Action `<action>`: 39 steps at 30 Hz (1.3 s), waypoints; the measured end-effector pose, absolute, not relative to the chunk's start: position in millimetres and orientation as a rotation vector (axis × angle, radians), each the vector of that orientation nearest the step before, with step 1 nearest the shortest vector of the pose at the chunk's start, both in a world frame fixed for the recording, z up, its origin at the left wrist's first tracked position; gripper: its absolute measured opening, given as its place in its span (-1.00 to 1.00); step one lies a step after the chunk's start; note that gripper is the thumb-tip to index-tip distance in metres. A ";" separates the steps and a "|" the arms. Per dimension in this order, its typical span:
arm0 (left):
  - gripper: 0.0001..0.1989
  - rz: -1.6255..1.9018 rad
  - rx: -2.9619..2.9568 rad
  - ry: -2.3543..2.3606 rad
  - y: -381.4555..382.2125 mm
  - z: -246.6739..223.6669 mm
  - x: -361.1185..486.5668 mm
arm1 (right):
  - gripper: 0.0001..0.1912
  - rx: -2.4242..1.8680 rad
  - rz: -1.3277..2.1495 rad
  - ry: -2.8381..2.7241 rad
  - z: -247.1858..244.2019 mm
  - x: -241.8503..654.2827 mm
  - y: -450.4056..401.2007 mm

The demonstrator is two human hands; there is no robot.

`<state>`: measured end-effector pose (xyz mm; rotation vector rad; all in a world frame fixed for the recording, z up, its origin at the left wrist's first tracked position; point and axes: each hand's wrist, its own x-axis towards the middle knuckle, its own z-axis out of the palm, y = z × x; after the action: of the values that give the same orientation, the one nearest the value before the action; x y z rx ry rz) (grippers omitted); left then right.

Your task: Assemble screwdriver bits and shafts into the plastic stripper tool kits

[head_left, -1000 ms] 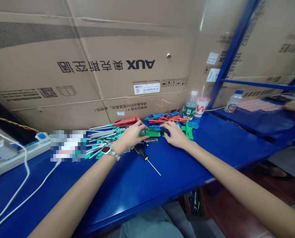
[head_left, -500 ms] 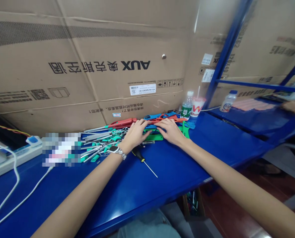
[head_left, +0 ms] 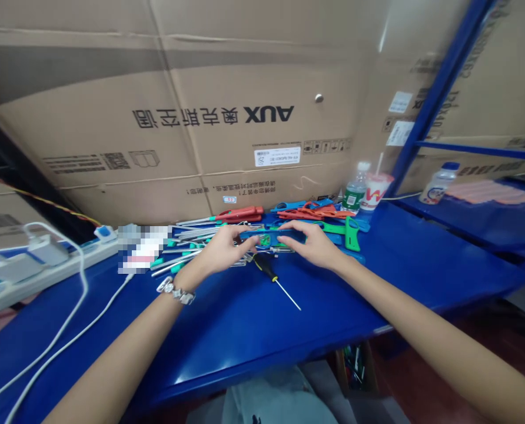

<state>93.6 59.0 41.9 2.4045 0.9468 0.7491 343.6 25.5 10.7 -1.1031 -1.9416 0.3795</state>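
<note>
Over a pile of plastic parts, my left hand [head_left: 225, 250] and my right hand [head_left: 318, 244] face each other, thumbs below and fingers curved above. A blue plastic piece [head_left: 269, 234] spans the gap, its ends between the thumb and fingers of each hand; its exact kind is unclear. Under and behind it lie red-orange plastic parts [head_left: 306, 211] and a green handle-shaped part [head_left: 352, 234]. Metal rods with green ends [head_left: 187, 234] are heaped left of my left hand, partly covered by it. A black-and-yellow screwdriver [head_left: 266, 267] lies just in front, its shaft pointing toward me.
A water bottle [head_left: 354, 191] and a drink cup with a straw [head_left: 375, 191] stand behind the pile. Chargers and a power strip [head_left: 72, 265] with white cables lie left. Cardboard [head_left: 227, 70] backs the blue table [head_left: 227, 341]. A parts box [head_left: 355, 368] is below the front edge.
The view has shifted left, so the scene sits further right. My hands have drawn slightly nearer and apart, and the blue piece now shows between them. The screwdriver still lies on the table.
</note>
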 end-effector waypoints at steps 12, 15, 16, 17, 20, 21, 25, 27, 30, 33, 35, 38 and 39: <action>-0.66 0.727 2.585 1.145 -18.5 -0.3 2.9 | -0.89 -1.191 0.362 -2.368 -1.8 238.5 -8.4; -0.69 0.665 2.585 1.187 -22.6 -9.0 -4.3 | -0.91 -1.151 0.270 -2.416 -6.5 234.1 -10.1; -0.69 0.650 2.600 1.186 -23.1 -10.5 -5.2 | -0.91 -1.151 0.254 -2.411 -7.6 235.2 -8.7; -0.67 0.643 2.619 1.181 -22.9 -11.0 -5.5 | -0.91 -1.159 0.242 -2.394 -8.3 237.1 -6.2; -0.64 0.717 2.644 1.176 -14.8 -6.4 -5.9 | -0.88 -1.196 0.205 -2.322 -6.7 243.8 7.0; -0.67 0.770 2.639 1.186 -8.6 -3.3 -6.6 | -0.88 -1.207 0.191 -2.305 -5.1 245.3 13.1; -0.84 0.868 2.670 1.399 30.7 10.1 -14.3 | -0.90 -1.295 0.119 -2.278 2.6 241.5 41.1; -0.87 0.691 2.695 1.540 49.9 14.3 -19.3 | -0.87 -1.350 0.080 -2.301 5.7 233.8 54.2; -0.76 0.494 2.704 1.628 65.7 16.0 -24.5 | -0.81 -1.376 0.045 -2.333 8.7 219.0 68.5; -0.76 0.429 2.691 1.689 67.0 13.8 -26.8 | -0.80 -1.336 0.002 -2.388 10.4 206.7 75.8; -0.84 0.427 2.698 1.679 64.9 12.1 -27.7 | -0.84 -1.307 -0.022 -2.423 11.1 201.8 78.4; -0.95 0.477 2.726 1.608 62.3 11.2 -28.5 | -0.92 -1.277 -0.011 -2.422 10.5 199.5 81.5; -0.96 0.507 2.736 1.591 61.9 11.5 -28.7 | -0.93 -1.266 -0.001 -2.413 9.8 199.7 82.5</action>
<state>-28.7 61.9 11.5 2.7356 1.5913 0.5067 199.7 82.5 9.8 -1.2664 -2.4133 -0.0014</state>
